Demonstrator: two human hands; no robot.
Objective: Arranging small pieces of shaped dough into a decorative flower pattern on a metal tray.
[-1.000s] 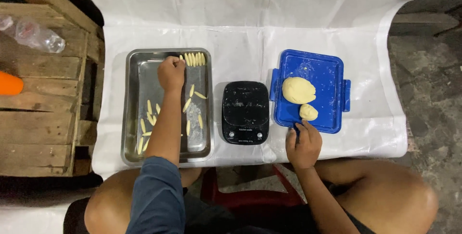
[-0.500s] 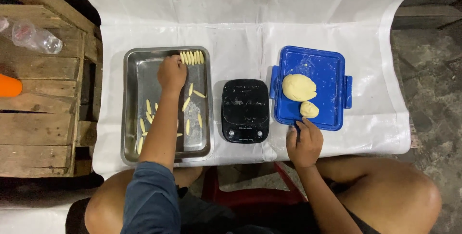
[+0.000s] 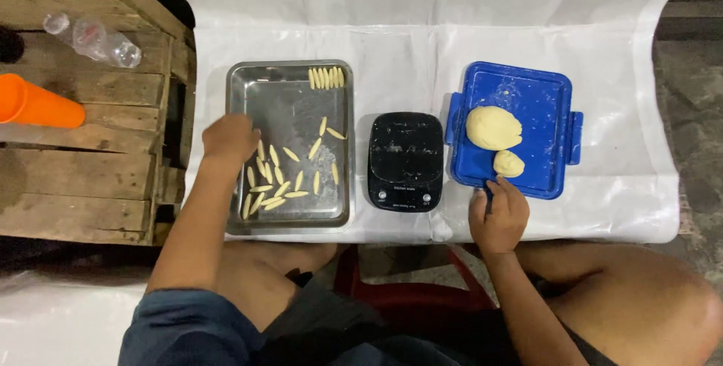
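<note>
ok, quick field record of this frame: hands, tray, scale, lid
left hand: over the steel tray's left edge, by the loose dough pieces
right hand: at the blue lid's near edge, grip unclear
tray: neat row of pieces at the far edge
scale: black, bare, between tray and lid
lid: large dough lump, small lump

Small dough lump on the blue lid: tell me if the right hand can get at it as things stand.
Probably yes. The right hand rests at the blue lid's near edge, and the small dough lump lies just beyond its fingertips with nothing between.
</note>
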